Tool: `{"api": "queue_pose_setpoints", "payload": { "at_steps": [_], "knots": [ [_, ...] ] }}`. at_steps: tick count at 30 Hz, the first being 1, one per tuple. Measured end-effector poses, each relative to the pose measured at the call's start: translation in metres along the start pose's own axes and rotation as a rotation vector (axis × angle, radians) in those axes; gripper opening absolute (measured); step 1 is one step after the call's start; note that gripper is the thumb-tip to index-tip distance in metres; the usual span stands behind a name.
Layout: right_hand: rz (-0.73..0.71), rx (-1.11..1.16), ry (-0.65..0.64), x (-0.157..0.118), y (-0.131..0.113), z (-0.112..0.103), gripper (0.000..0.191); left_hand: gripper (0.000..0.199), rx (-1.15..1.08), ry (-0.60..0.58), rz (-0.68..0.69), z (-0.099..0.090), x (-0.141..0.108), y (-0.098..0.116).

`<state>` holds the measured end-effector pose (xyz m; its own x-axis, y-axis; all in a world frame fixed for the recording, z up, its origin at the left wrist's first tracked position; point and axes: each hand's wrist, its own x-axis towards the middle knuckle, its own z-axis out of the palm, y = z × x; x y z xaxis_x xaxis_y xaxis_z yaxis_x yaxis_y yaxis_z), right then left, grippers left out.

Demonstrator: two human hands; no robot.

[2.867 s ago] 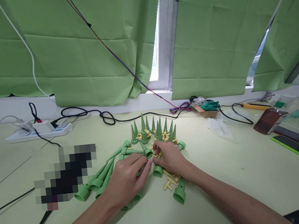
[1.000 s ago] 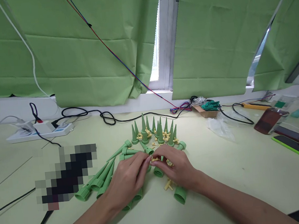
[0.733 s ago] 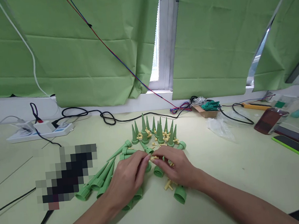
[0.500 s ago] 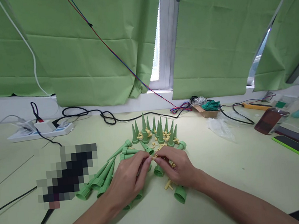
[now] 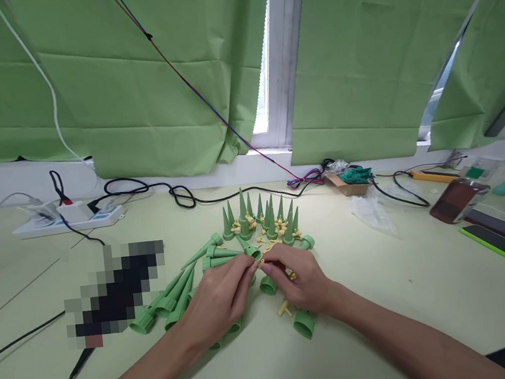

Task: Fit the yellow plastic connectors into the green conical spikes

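Observation:
Between the fingertips of both hands is a small yellow plastic piece (image 5: 262, 263). My left hand (image 5: 224, 287) pinches its left side, and my right hand (image 5: 299, 274) pinches it from the right. Behind the hands, several green cones (image 5: 243, 214) stand upright with small yellow pieces among them. More green cones (image 5: 173, 298) lie on their sides to the left, partly under my left hand. A yellow T-shaped piece (image 5: 284, 309) and an open-ended green cone (image 5: 304, 324) lie just below my right hand.
A power strip (image 5: 68, 221) with plugs sits at the back left, near a blurred dark object (image 5: 119, 289). Black cable (image 5: 218, 202) runs along the back. At right are a small cardboard box (image 5: 348, 185), plastic bag (image 5: 373, 213), dark red item (image 5: 459, 199) and green-edged phone (image 5: 503, 248).
Both hands stay together at nearly the same spot, with the fingertips and the small yellow piece shifted slightly. The whole view has moved a little.

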<state>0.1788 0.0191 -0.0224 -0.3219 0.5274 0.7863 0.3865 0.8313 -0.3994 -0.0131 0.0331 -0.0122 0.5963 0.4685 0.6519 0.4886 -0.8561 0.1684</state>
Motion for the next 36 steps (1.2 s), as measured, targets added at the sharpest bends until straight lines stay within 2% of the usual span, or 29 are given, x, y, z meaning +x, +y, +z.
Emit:
{"api": "queue_pose_setpoints", "payload": {
  "at_steps": [10, 20, 25, 29, 32, 36],
  "knots": [
    [0.021, -0.006, -0.048, -0.0014, 0.0006, -0.0016, 0.013, 0.014, 0.018, -0.001, 0.0, -0.0013, 0.0009, 0.0007],
    [0.02, 0.003, -0.045, -0.001, 0.001, -0.001, 0.012, 0.011, 0.025, 0.002, 0.005, -0.0022, 0.0011, 0.0012],
    [0.016, -0.001, -0.025, -0.0008, 0.0011, -0.001, 0.012, 0.01, 0.063, 0.052, -0.004, -0.0028, 0.0014, 0.0022],
    [0.027, -0.025, -0.003, 0.0002, 0.0012, -0.0024, 0.013, 0.003, 0.107, 0.194, -0.072, -0.0044, 0.0028, 0.0025],
    [0.049, -0.038, 0.011, 0.0007, 0.0037, -0.0033, 0.013, 0.014, 0.152, 0.29, -0.162, -0.0065, 0.0052, 0.0029],
    [0.06, -0.056, 0.041, 0.0009, 0.0094, -0.003, 0.013, 0.026, 0.179, 0.222, -0.234, -0.0086, 0.0084, 0.0038]
  ]
}}
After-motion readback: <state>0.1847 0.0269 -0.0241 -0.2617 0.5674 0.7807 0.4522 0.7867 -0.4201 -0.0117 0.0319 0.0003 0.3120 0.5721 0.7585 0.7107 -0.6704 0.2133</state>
